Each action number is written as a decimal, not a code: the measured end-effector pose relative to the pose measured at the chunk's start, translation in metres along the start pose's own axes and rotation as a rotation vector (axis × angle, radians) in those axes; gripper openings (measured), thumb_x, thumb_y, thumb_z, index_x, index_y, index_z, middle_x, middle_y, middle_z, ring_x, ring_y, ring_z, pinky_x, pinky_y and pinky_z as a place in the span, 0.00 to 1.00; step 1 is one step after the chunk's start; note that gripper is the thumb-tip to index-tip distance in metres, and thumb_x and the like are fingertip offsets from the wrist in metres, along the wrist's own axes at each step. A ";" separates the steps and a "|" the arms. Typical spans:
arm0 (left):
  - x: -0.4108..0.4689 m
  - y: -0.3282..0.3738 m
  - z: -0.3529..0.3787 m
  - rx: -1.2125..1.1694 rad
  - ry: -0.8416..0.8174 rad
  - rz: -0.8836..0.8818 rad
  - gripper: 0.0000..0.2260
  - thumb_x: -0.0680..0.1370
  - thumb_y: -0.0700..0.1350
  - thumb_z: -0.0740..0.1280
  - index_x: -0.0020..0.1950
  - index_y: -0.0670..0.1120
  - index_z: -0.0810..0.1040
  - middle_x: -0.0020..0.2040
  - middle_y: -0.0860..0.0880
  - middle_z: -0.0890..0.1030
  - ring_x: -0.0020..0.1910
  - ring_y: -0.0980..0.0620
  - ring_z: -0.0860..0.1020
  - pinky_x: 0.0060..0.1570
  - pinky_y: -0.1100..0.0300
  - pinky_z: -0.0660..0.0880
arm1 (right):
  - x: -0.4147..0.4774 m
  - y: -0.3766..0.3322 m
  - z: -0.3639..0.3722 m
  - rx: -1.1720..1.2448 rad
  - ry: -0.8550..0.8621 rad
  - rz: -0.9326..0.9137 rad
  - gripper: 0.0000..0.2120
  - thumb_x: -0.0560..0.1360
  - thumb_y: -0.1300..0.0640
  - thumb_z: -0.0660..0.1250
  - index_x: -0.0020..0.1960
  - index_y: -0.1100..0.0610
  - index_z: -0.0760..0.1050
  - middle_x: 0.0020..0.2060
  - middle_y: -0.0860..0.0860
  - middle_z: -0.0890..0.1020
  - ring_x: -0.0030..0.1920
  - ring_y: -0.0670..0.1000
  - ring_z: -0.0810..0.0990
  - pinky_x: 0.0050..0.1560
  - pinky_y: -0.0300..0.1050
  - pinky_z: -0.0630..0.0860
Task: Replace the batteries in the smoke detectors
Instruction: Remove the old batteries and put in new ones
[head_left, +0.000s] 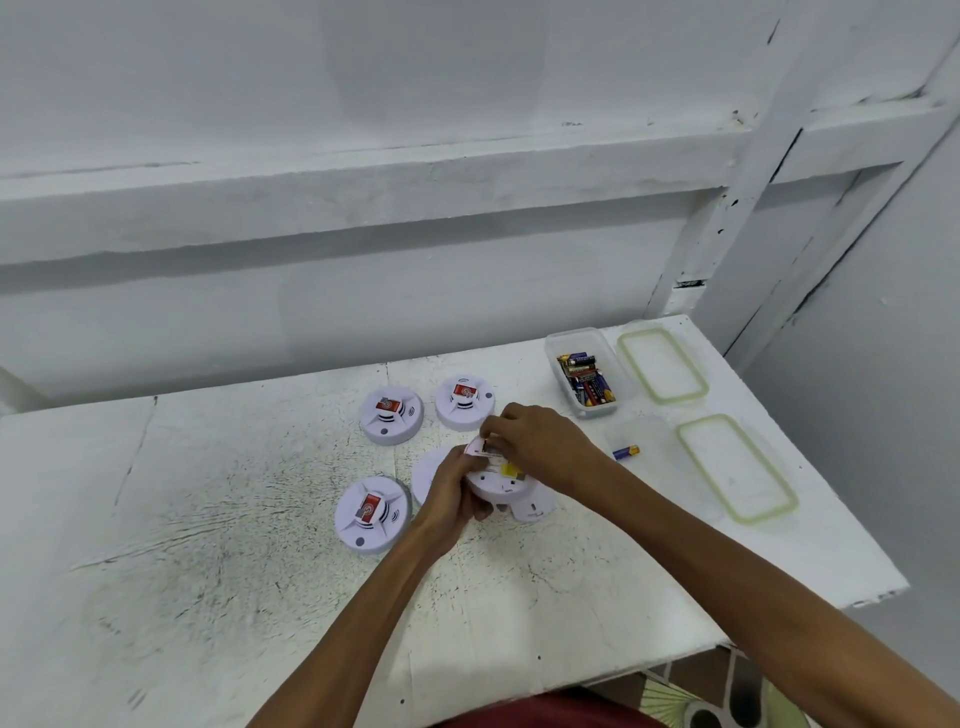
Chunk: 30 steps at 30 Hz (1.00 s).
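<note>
four white units sit on the worn white table (208, 493). three are closed, each with a red label on top: the back-left detector (390, 415), the back-right detector (464, 402) and the near-left detector (371, 514). on my feed the fourth detector (501, 483) lies in the middle under both hands, opened, with a yellow patch showing inside and a round white piece (427, 475) just beside it on the left. the left hand (449, 499) comes in from below and the right hand (535, 441) from the right, fingers curled, both pinching a small white part (479, 448) just above the fourth detector; i cannot tell what that part is. right of the hands stands a clear tub (558, 343) full of batteries (586, 379), with the far lid (662, 366) and the near lid (735, 467) beyond it. a single battery (626, 452), blue and yellow, lies beside the right wrist.
</note>
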<state>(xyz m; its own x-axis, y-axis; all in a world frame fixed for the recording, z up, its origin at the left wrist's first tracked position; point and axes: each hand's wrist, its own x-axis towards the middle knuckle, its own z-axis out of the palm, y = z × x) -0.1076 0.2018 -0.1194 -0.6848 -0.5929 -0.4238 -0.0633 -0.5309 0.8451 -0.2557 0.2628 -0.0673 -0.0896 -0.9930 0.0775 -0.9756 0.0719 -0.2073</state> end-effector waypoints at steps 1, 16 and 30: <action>0.000 -0.001 -0.002 0.009 0.010 0.020 0.12 0.75 0.47 0.66 0.55 0.42 0.74 0.43 0.38 0.80 0.32 0.46 0.75 0.28 0.60 0.64 | -0.001 0.003 -0.002 0.021 0.000 0.016 0.11 0.82 0.51 0.60 0.61 0.53 0.76 0.50 0.55 0.79 0.46 0.56 0.79 0.41 0.48 0.75; 0.015 0.006 0.015 -0.154 0.153 0.057 0.18 0.82 0.51 0.67 0.67 0.40 0.79 0.59 0.35 0.83 0.60 0.34 0.81 0.60 0.40 0.79 | -0.023 0.002 0.010 0.524 0.432 0.171 0.06 0.75 0.57 0.71 0.50 0.54 0.77 0.47 0.47 0.79 0.46 0.46 0.78 0.45 0.46 0.80; 0.019 0.009 0.024 -0.116 0.108 -0.037 0.16 0.82 0.54 0.66 0.65 0.47 0.81 0.57 0.41 0.86 0.56 0.39 0.84 0.60 0.38 0.77 | -0.044 0.035 -0.014 1.429 0.429 0.679 0.10 0.75 0.57 0.74 0.52 0.63 0.82 0.41 0.58 0.84 0.43 0.56 0.83 0.49 0.51 0.83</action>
<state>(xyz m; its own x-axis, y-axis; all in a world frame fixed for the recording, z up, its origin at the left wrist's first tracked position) -0.1391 0.1999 -0.1118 -0.6007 -0.6300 -0.4922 0.0014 -0.6165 0.7873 -0.2885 0.3108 -0.0639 -0.6825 -0.7031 -0.1999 0.2079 0.0755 -0.9752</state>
